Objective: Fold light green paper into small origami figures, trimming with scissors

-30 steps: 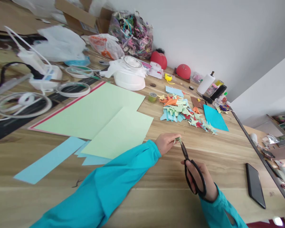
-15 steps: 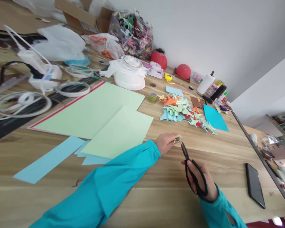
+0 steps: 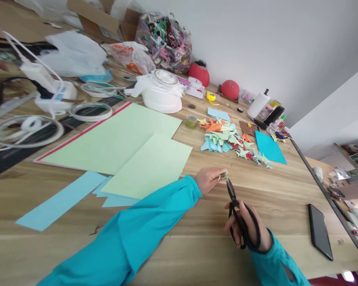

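Left hand [image 3: 208,180]: fingertips pinched closed on small green folded paper piece [image 3: 223,175], just ahead of right hand [image 3: 250,224]. Right hand: fingers around black scissors' handles, some partly extended. Scissors [image 3: 232,191]: blades directed at piece, tips at or just beside it; blade opening too small to tell. Probable faults: nicked left fingertip, from blades so near pinch; skewed cut, from paper turning in grip. Paper heap [image 3: 223,138]: beyond both hands, apart from blades.
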